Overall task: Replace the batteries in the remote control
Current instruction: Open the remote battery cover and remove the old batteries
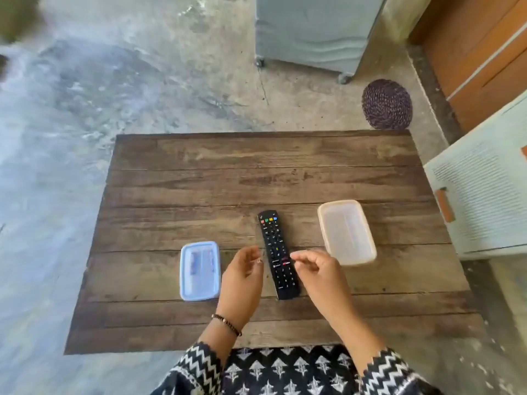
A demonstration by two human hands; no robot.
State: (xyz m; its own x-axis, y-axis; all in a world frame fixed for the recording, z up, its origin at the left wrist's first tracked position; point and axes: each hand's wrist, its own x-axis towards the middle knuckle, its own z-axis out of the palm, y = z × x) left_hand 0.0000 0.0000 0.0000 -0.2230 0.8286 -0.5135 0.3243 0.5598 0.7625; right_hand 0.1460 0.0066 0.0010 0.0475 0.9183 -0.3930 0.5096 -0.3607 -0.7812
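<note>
A black remote control (275,246) lies button side up on the wooden table (199,178), pointing away from me. My left hand (242,277) hovers just left of it with the fingers loosely curled and nothing in them. My right hand (319,272) hovers at its right side, fingertips close to the remote's lower half, also holding nothing. A small clear box with a blue lid (200,270) sits to the left and shows batteries inside. An open, empty whitish container (346,232) sits to the right.
The low table stands on a concrete floor. A grey cabinet on castors (313,29) is behind it, a dark woven round mat (387,104) at the back right, and a pale green ribbed cabinet (484,189) close to the table's right edge.
</note>
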